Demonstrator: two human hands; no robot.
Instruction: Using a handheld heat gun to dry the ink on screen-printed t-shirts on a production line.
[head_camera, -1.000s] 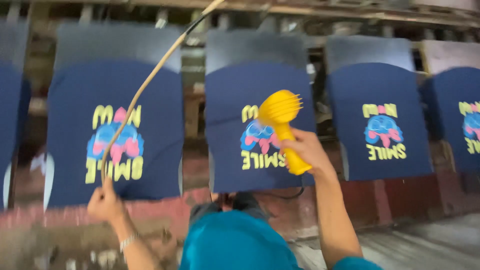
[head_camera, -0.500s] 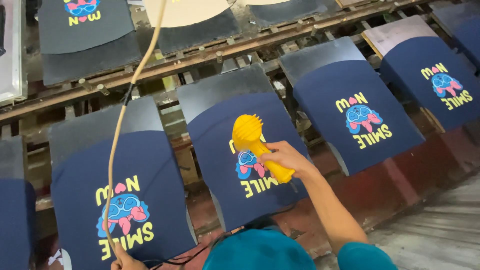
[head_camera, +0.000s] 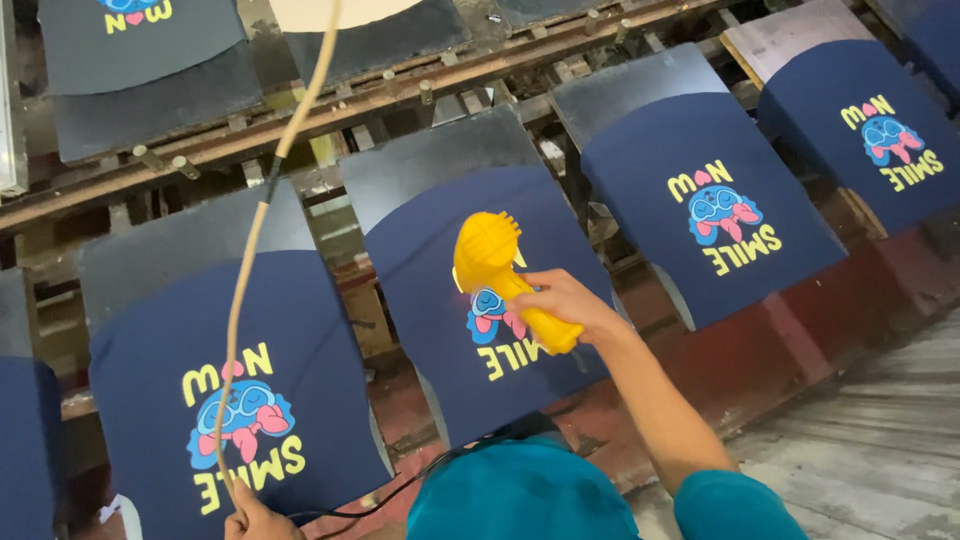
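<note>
Gripping a yellow handheld dryer (head_camera: 503, 277) with right hand (head_camera: 560, 305), fingers clenched round its handle, nozzle end over the printed navy shirt (head_camera: 480, 300) on the middle board. Pinching a tan cord (head_camera: 262, 210) in left hand (head_camera: 255, 517) at bottom edge, beside another printed shirt (head_camera: 235, 400).

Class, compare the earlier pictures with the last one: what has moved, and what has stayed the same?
The view tipped downward, so the shirts now lie below. The left hand dropped to the bottom edge, still on the tan cord. The right hand still grips the yellow dryer over the middle navy shirt.
</note>
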